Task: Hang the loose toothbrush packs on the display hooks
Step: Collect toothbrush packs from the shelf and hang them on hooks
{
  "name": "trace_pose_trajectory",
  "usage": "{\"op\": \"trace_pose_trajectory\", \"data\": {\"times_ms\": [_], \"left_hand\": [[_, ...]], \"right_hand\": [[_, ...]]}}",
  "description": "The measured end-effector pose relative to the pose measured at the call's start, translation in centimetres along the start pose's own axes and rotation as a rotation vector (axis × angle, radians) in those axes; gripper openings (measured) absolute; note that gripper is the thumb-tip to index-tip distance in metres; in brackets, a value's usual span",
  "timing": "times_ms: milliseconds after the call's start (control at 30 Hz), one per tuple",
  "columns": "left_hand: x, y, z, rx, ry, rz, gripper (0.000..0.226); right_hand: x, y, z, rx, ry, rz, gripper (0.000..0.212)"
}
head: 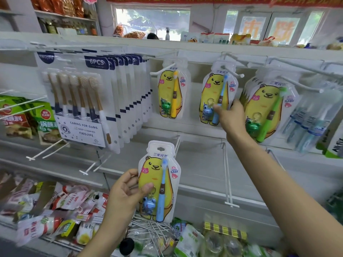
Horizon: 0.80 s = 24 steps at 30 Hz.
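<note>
A loose toothbrush pack (159,182), a clear pouch printed with a yellow bear and holding a blue brush and a small blue frog charm, is held upright below the display hooks (233,71). A matching blue pack (217,93) hangs on the middle hook, between a yellow-brush pack (171,89) and a bunch of green-brush packs (267,104), each on its own hook.

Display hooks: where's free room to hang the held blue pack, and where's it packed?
Free: bare lower hooks under the hung blue pack; the yellow-brush pack hook holds one. Crowded: 6PCS packs, green-brush stack. Left hand holds the loose blue pack.
</note>
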State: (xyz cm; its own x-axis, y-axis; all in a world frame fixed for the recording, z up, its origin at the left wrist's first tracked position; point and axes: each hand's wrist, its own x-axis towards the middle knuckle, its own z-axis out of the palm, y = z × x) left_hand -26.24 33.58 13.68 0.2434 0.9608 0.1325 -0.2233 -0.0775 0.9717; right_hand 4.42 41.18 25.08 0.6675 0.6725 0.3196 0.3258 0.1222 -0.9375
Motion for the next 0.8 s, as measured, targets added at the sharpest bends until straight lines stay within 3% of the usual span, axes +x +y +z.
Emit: {"op": "trace_pose_trajectory", "data": {"times_ms": [133, 267, 400, 567, 800], "left_hand": [[-0.6, 0.3, 0.5, -0.008, -0.028, 0.004, 0.039], [-0.9, 0.6, 1.2, -0.018, -0.062, -0.012, 0.036], [-1.0, 0.7, 1.8, -0.003, -0.097, -0.007, 0.028], [-0.7, 0.8, 2.9, 0.008, -0.132, 0.003, 0.034], [-0.9, 1.6, 5.2, -0.037, -0.219, 0.000, 0.030]], "right_hand": [[-1.7, 1.7, -0.4, -0.119, -0.058, 0.118, 0.038], [-5.0, 2.4, -1.3, -0.139, -0.177, 0.147, 0.025], [-10.0, 1.1, -2.2, -0.089, -0.296, 0.197, 0.058], [-15.3, -1.9, -3.9, -0.081, -0.423, 0.086, 0.034], [-18.5, -3.0, -5.9, -0.015, -0.565, 0.035, 0.023]]}}
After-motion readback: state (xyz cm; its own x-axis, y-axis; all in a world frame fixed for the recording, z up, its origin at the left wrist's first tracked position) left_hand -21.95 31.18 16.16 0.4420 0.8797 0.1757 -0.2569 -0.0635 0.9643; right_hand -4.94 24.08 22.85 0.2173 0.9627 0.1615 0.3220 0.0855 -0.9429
